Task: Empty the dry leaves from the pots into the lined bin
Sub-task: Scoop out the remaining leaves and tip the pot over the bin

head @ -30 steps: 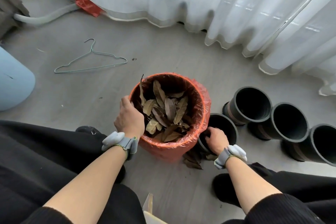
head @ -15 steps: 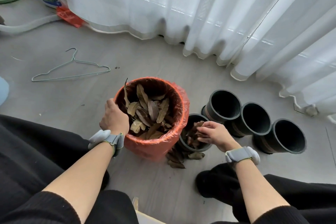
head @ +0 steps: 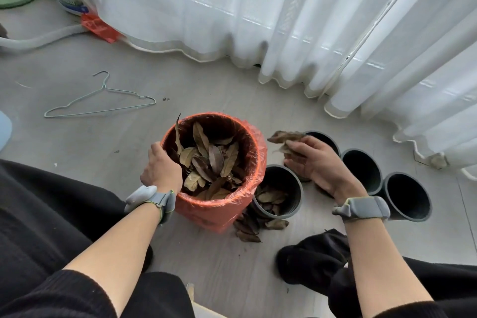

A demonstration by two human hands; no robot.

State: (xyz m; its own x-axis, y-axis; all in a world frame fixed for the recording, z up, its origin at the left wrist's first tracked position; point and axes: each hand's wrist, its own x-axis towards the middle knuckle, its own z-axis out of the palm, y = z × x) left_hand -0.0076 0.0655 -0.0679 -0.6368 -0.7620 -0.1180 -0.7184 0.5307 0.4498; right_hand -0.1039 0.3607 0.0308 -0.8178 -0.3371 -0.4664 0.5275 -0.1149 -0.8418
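Your left hand gripped the left rim of the lined bin; its fingers were curled over the edge and dipped inside. The bin stood upright on the grey floor, with an orange bag pulled over its rim; it was well filled with brown leaves (long, curly ones).

Your right hand was up in the air to the right of the bin; its fingers were closed round a bunch of dry leaves. The bunch stuck out toward the bin, but it was not over the bin's mouth; it hung above the pots.

Just beside the bin, on its right, stood the nearest pot; a few leaves lay down inside it. Some spilled leaves lay on the floor in front of that pot, near the foot of the bin.

Three more dark pots sat in a row farther right; the first pot was partly hidden behind your right hand, then came the middle pot and the last pot.

You wore a grey band on each wrist. A green wire hanger lay flat on the floor, well apart from the bin; a white curtain hung along the back.
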